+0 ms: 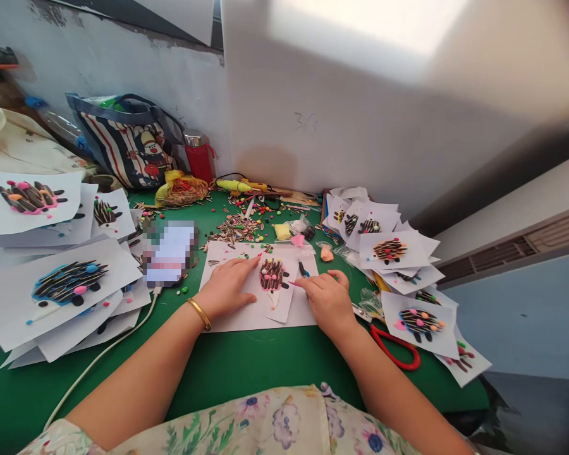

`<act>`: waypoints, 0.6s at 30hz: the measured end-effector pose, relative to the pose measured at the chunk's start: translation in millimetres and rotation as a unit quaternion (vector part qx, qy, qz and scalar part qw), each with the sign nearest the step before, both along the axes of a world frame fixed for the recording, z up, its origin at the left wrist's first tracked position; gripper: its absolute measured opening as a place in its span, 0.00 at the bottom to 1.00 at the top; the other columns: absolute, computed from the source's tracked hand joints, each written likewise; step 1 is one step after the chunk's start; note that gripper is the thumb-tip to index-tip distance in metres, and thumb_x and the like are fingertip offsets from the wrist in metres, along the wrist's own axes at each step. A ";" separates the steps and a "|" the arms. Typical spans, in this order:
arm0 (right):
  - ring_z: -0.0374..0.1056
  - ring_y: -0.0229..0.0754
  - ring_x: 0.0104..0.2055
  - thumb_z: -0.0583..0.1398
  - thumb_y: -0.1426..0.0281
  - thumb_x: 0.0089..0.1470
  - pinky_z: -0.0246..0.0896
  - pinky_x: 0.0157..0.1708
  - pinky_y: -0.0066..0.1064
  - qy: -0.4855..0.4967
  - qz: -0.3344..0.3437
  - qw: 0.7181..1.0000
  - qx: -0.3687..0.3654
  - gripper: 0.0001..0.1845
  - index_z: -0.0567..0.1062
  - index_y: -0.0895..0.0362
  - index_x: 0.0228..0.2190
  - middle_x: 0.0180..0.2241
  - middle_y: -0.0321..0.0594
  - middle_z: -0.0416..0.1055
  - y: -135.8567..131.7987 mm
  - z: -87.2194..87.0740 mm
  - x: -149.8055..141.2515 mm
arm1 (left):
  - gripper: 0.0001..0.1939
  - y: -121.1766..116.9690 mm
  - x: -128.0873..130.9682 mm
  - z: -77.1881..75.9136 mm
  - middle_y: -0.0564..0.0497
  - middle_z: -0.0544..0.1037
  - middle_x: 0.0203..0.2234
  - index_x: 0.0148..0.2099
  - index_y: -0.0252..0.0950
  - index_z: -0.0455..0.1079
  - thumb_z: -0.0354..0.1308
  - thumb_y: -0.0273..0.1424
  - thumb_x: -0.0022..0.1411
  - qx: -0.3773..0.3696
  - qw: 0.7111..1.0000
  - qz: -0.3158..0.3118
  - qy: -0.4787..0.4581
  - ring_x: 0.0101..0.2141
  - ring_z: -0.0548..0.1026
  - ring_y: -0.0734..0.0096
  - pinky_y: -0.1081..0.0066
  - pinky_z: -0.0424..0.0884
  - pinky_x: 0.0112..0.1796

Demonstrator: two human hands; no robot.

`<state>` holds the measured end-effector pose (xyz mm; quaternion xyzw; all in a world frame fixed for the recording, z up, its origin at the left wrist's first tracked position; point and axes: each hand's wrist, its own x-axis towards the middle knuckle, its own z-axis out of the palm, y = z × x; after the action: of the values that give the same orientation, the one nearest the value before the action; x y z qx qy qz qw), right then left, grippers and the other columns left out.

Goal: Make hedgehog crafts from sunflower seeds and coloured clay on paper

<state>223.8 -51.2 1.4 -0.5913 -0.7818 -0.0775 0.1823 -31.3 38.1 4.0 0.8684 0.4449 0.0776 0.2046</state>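
Note:
A small white card (281, 308) lies on a larger white sheet of paper (237, 322). On it is a hedgehog picture (272, 275) with sunflower-seed spines, pink and coloured balls, black feet and a pale snout. My left hand (230, 283) rests flat on the paper left of the card, fingers stretched, index tip near the picture's top. From the right, my right hand (329, 300) reaches a fingertip to the card by the black feet; its other fingers are spread or partly bent, with nothing visible in them. A dark pen-like tool (303, 270) lies just beyond this hand.
Finished hedgehog cards are piled at left (118, 253) and right (393, 251). Red-handled scissors (396, 351) lie beside my right wrist. Loose seeds (239, 229), coloured balls and yellow clay (282, 232) are behind the paper. A phone (171, 253), striped bag (123, 142) and red flask (199, 158) stand left.

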 end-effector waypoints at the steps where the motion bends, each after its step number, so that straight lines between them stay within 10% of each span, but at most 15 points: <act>1: 0.65 0.39 0.38 0.55 0.84 0.55 0.38 0.55 0.40 0.003 0.002 1.000 -0.001 0.22 0.77 0.49 0.41 0.34 0.34 0.78 -0.5 0.2 -0.2 | 0.45 0.8 -0.6 -0.2 0.43 0.67 0.61 0.69 0.41 0.52 0.65 0.38 0.52 -0.003 1.000 -0.001 -0.002 0.61 0.63 0.52 0.57 0.58 0.60; 18: 0.62 0.39 0.32 0.58 0.72 0.60 0.43 0.48 0.38 -0.013 0.000 1.000 0.015 0.09 0.78 0.50 0.33 0.26 0.35 0.72 -0.1 -3.0 -6.1 | 0.47 -0.5 1.2 0.9 0.42 0.66 0.62 0.70 0.42 0.52 0.65 0.40 0.51 -0.007 1.000 -0.001 -0.002 0.62 0.61 0.51 0.55 0.58 0.60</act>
<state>217.8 -51.2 -1.7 -0.5879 -0.7825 -0.0965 0.1811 -30.0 37.5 4.9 0.8671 0.4443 0.0761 0.2119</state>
